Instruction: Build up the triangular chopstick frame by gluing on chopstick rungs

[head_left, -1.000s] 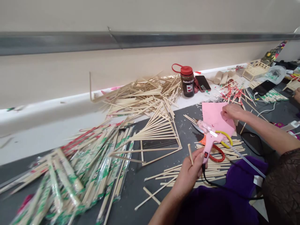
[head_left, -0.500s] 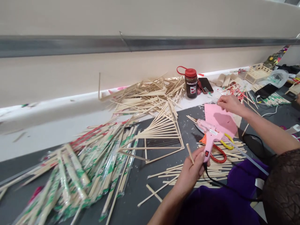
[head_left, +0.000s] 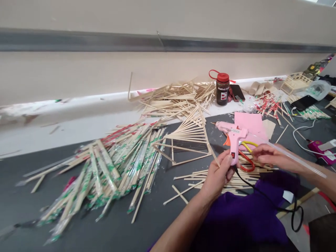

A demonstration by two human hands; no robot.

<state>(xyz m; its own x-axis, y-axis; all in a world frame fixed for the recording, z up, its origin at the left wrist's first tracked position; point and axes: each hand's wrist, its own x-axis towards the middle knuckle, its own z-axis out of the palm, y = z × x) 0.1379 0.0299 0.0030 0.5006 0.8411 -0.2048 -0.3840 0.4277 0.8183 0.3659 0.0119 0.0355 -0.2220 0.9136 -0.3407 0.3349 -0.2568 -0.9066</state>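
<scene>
My left hand (head_left: 216, 178) is closed around the lower handle of a pink glue gun (head_left: 237, 138). A wooden stick (head_left: 214, 155) also pokes up from between its fingers. The gun's nozzle points left, and a clear glue stick (head_left: 291, 157) trails from its back. To the right of the handle, my right hand (head_left: 271, 157) hovers empty over loose sticks, its fingers loosely bent and apart. Its fingertips are close to scissors (head_left: 246, 166) with red and yellow handles. Left of the gun stands a frame of glued sticks (head_left: 187, 136) with a fanned, stair-like side.
Wrapped chopsticks (head_left: 115, 164) cover the left of the grey table. Bare sticks (head_left: 178, 99) are heaped by the wall, beside a red-lidded bottle (head_left: 222, 91) and a phone (head_left: 237, 92). Pink paper (head_left: 250, 124) lies behind the gun. A black cord (head_left: 252, 187) hangs from its handle.
My right hand has drawn back from above the pink paper toward the glue gun's handle and scissors. My left hand still grips the gun and stick. The view has shifted.
</scene>
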